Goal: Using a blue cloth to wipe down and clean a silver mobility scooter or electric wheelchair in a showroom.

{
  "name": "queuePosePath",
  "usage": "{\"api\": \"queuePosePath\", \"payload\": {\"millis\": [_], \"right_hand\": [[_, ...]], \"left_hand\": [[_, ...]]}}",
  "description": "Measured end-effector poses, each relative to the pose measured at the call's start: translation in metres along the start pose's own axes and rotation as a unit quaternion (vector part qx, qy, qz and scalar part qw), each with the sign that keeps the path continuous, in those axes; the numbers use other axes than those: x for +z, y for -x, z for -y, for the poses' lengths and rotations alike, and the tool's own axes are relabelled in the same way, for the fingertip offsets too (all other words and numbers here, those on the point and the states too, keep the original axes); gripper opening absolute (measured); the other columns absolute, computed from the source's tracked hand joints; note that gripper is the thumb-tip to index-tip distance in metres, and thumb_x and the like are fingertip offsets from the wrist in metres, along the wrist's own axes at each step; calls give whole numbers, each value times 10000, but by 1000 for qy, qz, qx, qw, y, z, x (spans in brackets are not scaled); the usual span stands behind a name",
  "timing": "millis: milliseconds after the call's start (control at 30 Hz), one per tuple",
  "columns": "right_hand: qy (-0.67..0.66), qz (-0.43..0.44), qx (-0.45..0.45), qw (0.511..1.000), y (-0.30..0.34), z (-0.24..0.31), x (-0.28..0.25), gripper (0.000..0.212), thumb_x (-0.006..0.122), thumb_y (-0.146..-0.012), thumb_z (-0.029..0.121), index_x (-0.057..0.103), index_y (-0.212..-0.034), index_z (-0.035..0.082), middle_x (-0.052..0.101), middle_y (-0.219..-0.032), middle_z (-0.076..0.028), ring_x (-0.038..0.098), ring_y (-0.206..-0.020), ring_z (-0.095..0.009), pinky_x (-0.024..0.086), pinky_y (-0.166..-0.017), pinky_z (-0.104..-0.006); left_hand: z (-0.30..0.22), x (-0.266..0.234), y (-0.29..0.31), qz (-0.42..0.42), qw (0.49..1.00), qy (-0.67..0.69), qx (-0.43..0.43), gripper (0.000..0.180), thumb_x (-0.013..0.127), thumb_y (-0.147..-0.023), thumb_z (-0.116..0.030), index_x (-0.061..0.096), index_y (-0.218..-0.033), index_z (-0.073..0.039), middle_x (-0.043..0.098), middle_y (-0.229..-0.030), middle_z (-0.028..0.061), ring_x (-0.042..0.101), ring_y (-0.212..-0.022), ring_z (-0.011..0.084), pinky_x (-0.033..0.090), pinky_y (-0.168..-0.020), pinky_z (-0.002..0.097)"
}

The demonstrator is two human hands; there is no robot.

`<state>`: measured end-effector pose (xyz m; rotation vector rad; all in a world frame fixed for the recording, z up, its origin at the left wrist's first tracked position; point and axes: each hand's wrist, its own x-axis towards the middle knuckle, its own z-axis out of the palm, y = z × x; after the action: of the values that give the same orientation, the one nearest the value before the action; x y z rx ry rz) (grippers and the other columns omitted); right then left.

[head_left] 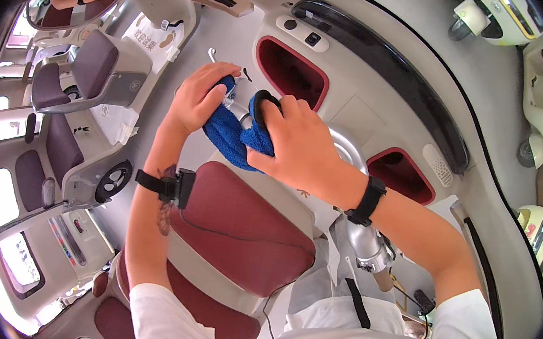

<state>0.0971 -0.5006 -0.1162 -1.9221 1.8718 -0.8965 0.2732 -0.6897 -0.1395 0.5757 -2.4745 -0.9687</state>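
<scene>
**A blue cloth point(224, 133) clenched between two bare hands above a red seat point(245, 226)**

We look down on two bare arms reaching up from the lower edge into a vehicle cabin. The blue cloth, bunched into a thick, sagging roll, lies at 10 o'clock, close to the middle of our view. The left hand point(199, 101), between 10 and 11 o'clock, is closed around the cloth's far end, thumb pressed against it. The right hand point(304, 140), between 1 and 2 o'clock, clasps the near end, its grip also covering a black rounded piece point(260, 104). We cannot tell whether that piece is held or fixed in place.

As for progress, we judge the handling to be under way: the cloth is gathered and firmly held at both ends, and it is not yet set down. We see no mark showing how much is finished or how much remains.

The red seat sits at 6 to 7 o'clock, below the hands. A pale panel point(392, 126) spreads toward 2 o'clock, with one red-lined recess point(266, 53) at 12 and another dark red recess point(378, 163) at 3. A long glossy black strip point(388, 69) curves past 1 o'clock. At 10 o'clock, near the rim, purple-grey seats point(94, 63) stand well apart from the hands.
</scene>
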Motion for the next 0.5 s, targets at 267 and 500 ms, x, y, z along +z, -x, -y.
{"api": "queuePosePath", "payload": {"millis": [267, 500], "right_hand": [[-12, -2, 10, 1000, 0, 3, 0, 550, 749, -747, 340, 572, -1149, 9, 540, -989, -165, 545, -915, -342, 491, -781, -450], [-68, -27, 35, 997, -8, -6, 7, 583, 702, -750, 388, 598, -1160, -14, 592, -1081, -228, 589, -993, -393, 514, -860, -475]], "left_hand": [[11, -9, 2, 24, 990, -128, 57, 433, 446, -929, -355, 661, -1119, -30, 656, -1191, 185, 554, -1248, 380, 425, -999, 473], [15, 3, -4, -17, 996, -48, 73, 407, 437, -937, -353, 674, -989, -26, 674, -1011, 179, 629, -994, 387, 497, -843, 413]]}}
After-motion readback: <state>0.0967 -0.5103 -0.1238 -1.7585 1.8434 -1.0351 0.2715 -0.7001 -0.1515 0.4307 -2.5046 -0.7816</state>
